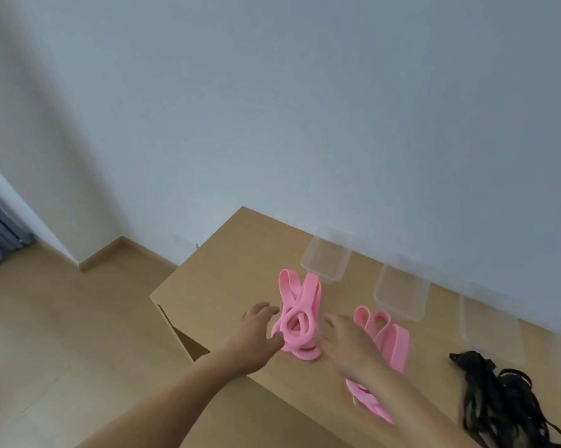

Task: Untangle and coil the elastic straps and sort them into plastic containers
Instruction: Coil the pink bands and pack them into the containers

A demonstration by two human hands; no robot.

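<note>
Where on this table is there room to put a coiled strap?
Bare: far left corner of the table, beside the leftmost container and pink tangle; a smaller gap between right pink straps and black straps. Crowded mid-table.

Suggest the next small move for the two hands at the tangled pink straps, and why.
Probably close the left hand and right hand around the tangled pink strap bundle and lift it: both hands are open on either side of it, its loops are intertwined, and the nearest clear container looks empty.
</note>
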